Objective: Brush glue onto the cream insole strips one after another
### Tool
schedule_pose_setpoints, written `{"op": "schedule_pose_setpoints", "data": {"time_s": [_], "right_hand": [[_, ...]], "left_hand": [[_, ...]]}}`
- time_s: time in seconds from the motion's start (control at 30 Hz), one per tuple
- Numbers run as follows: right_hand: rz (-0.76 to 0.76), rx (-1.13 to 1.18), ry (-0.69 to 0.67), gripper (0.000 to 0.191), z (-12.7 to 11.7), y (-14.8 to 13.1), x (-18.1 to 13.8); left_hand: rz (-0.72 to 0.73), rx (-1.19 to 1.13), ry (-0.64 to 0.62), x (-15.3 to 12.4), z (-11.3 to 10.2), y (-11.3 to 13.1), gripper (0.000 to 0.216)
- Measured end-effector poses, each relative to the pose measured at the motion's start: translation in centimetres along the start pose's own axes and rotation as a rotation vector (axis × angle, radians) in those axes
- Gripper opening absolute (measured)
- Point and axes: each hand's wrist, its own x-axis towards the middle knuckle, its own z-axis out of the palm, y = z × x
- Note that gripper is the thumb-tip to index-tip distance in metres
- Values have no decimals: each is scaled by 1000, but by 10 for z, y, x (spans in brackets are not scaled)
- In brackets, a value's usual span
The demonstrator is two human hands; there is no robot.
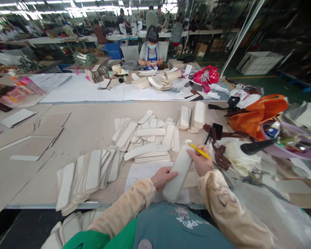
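Note:
Between both hands, tilted over the table's front edge, is a pale, long panel with rounded corners (178, 174). My left hand (163, 177) grips its left side, thumb on top and fingers beneath. At its upper right corner is my right hand (201, 160), closed around a thin yellow tool (203, 152), whose kind I cannot make out; these fingers also touch the panel. A heap of similar panels (150, 133) lies just beyond. Fanned stacks of them (89, 171) are to the left of my left hand.
Two neat panel stacks (198, 114) stand farther back. To the right are an orange bag (259, 114), a purple basin (298, 152) of items and a black-nozzled bottle (256, 147). Flat boards (38, 141) lie left. Across a white-covered table (75, 91) sits a person (151, 52).

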Motion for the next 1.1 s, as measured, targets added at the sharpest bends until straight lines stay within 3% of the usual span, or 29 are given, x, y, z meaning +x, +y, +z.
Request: {"op": "schedule_pose_setpoints", "data": {"time_s": [0.1, 0.27, 0.57, 1.1], "right_hand": [[0, 16, 7, 43, -7, 9, 10], [17, 111, 3, 45, -18, 33, 29], [53, 126, -5, 47, -23, 42, 31], [73, 77, -6, 49, -30, 43, 27]], "left_hand": [[-151, -114, -159, -7, -5, -7, 60], [-244, -95, -253, -18, -12, -26, 58], [-291, -33, -169, -19, -7, -35, 62], [-245, 22, -73, -18, 3, -43, 54]]}}
